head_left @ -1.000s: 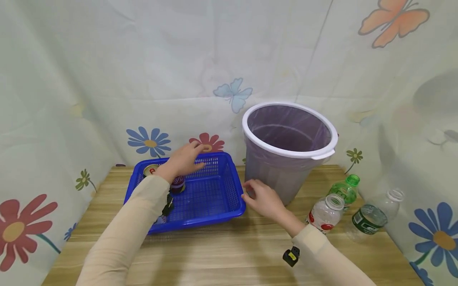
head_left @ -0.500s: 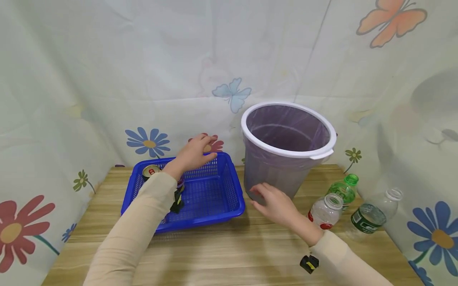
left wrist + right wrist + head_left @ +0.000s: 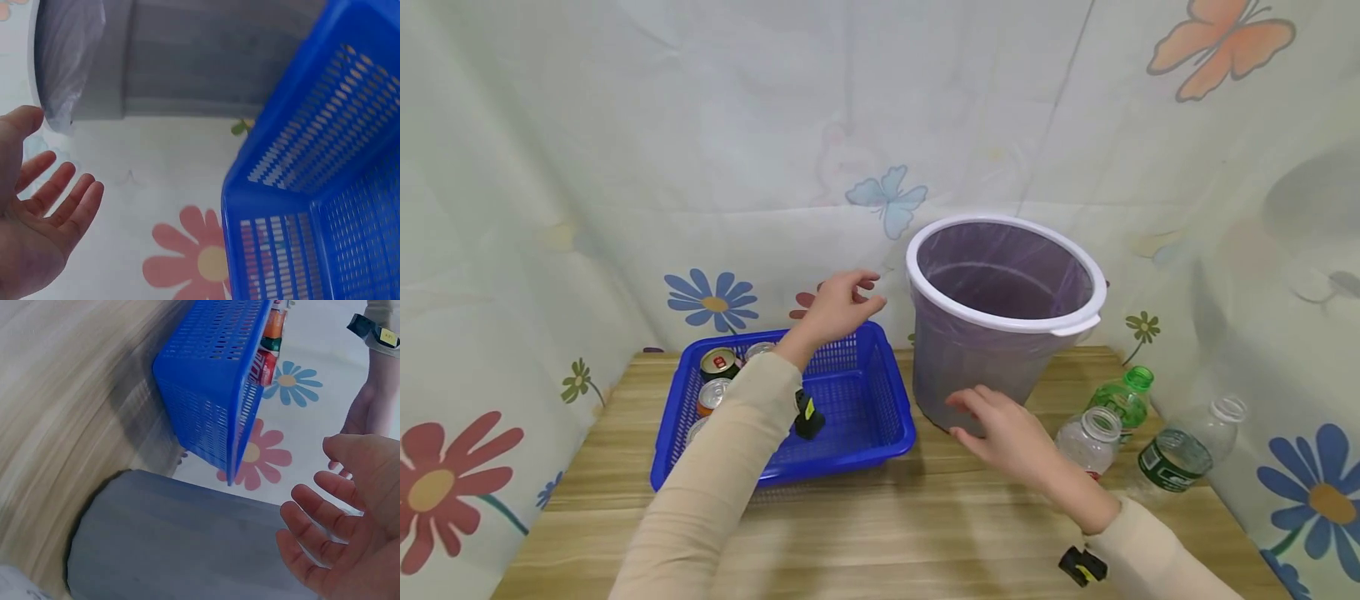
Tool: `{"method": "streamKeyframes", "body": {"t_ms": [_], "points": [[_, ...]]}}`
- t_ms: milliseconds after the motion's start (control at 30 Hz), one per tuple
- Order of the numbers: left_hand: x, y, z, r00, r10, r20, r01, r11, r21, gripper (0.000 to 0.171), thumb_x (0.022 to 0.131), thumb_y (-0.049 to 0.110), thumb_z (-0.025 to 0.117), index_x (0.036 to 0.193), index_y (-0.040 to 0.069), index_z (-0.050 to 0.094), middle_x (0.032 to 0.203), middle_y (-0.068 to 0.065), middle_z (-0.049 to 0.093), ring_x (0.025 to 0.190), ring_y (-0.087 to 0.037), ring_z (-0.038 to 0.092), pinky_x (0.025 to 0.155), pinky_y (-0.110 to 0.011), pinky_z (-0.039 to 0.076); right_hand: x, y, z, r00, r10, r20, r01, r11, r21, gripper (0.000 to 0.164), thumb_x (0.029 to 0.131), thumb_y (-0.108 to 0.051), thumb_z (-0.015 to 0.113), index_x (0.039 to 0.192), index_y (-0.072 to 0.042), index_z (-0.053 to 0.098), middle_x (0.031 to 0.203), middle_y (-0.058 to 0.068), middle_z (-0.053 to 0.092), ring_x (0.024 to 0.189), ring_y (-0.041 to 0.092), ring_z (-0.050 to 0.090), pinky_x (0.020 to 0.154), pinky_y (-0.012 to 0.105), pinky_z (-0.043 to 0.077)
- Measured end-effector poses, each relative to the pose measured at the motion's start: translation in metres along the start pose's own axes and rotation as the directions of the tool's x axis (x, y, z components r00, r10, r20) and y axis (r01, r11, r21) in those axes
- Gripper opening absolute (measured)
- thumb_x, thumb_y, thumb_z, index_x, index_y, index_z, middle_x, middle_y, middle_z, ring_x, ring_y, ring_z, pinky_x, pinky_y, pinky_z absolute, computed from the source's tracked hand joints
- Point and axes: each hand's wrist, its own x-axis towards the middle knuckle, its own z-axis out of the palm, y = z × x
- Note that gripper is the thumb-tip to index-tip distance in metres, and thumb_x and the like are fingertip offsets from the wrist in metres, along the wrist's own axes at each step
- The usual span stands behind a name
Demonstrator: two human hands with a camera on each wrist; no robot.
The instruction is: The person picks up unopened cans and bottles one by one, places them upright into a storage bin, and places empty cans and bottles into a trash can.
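My left hand [image 3: 842, 308] is raised over the back edge of the blue plastic basket [image 3: 891, 392], its fingers loosely bent around nothing. In the left wrist view that hand [image 3: 50, 231] shows a bare palm near the bin's rim. Drink cans stand along the basket's left side, among them a black one [image 3: 720, 364] and an orange one [image 3: 713, 395]; my left forearm hides part of that group. Low in front of the grey bin [image 3: 977, 367], my right hand [image 3: 1007, 437] hovers with relaxed fingers, and the right wrist view shows its palm [image 3: 356, 531] holding nothing.
A white rim [image 3: 1007, 319] and purple liner top the bin. Right of it stand three uncapped plastic bottles: a green one [image 3: 1123, 400], a clear one [image 3: 1088, 442] partly behind my right forearm, and one with a dark green label [image 3: 1176, 460]. A printed curtain [image 3: 760, 108] hangs behind.
My left hand has moved right and up, away from the cans, uncovering more of them. My right hand has drawn back to the right from the basket's corner. The bin and bottles stay put.
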Motion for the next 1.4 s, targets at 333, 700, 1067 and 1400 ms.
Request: {"method": "streamKeyframes", "body": {"t_ms": [333, 700, 1067, 1400], "points": [[0.010, 0.016, 0.007, 0.994, -0.104, -0.018, 0.100, 0.981, -0.165, 0.041, 0.091, 0.034, 0.055, 0.127, 0.015, 0.054, 0.119, -0.007, 0.058, 0.103, -0.023, 0.059, 0.082, -0.034, 0.052, -0.016, 0.007, -0.020, 0.996, -0.025, -0.080, 0.022, 0.999, -0.049, 0.036, 0.072, -0.019, 0.076, 0.105, -0.011, 0.063, 0.091, -0.002, 0.062, 0.076, 0.010, 0.059, 0.061, 0.026, 0.051], [0.026, 0.038, 0.017, 0.954, -0.296, -0.032, 0.251, 0.857, -0.449, 0.039, 0.090, 0.033, 0.058, 0.121, 0.009, 0.057, 0.111, -0.008, 0.059, 0.094, -0.023, 0.062, 0.075, -0.026, 0.055, -0.030, 0.012, -0.050, 0.988, -0.001, -0.155, -0.010, 0.998, -0.069, 0.037, 0.071, -0.014, 0.076, 0.106, -0.011, 0.062, 0.093, -0.002, 0.060, 0.079, 0.011, 0.059, 0.062, 0.028, 0.051], [0.037, 0.052, 0.026, 0.916, -0.401, 0.023, 0.315, 0.681, -0.661, 0.046, 0.086, 0.023, 0.065, 0.125, 0.002, 0.053, 0.111, -0.013, 0.060, 0.087, -0.022, 0.065, 0.070, -0.027, 0.056, -0.047, 0.018, -0.082, 0.966, 0.087, -0.244, -0.116, 0.987, -0.108, 0.047, 0.067, -0.010, 0.078, 0.110, -0.009, 0.061, 0.097, 0.000, 0.062, 0.084, 0.016, 0.058, 0.064, 0.034, 0.048], [0.044, 0.054, 0.030, 0.899, -0.434, 0.058, 0.342, 0.614, -0.711, 0.048, 0.084, 0.014, 0.066, 0.127, 0.000, 0.051, 0.106, -0.016, 0.062, 0.081, -0.021, 0.067, 0.070, -0.028, 0.056, -0.065, 0.034, -0.095, 0.931, 0.208, -0.301, -0.234, 0.971, -0.050, 0.049, 0.069, -0.004, 0.076, 0.115, -0.008, 0.059, 0.100, 0.004, 0.060, 0.083, 0.018, 0.056, 0.067, 0.012, 0.040]]}}
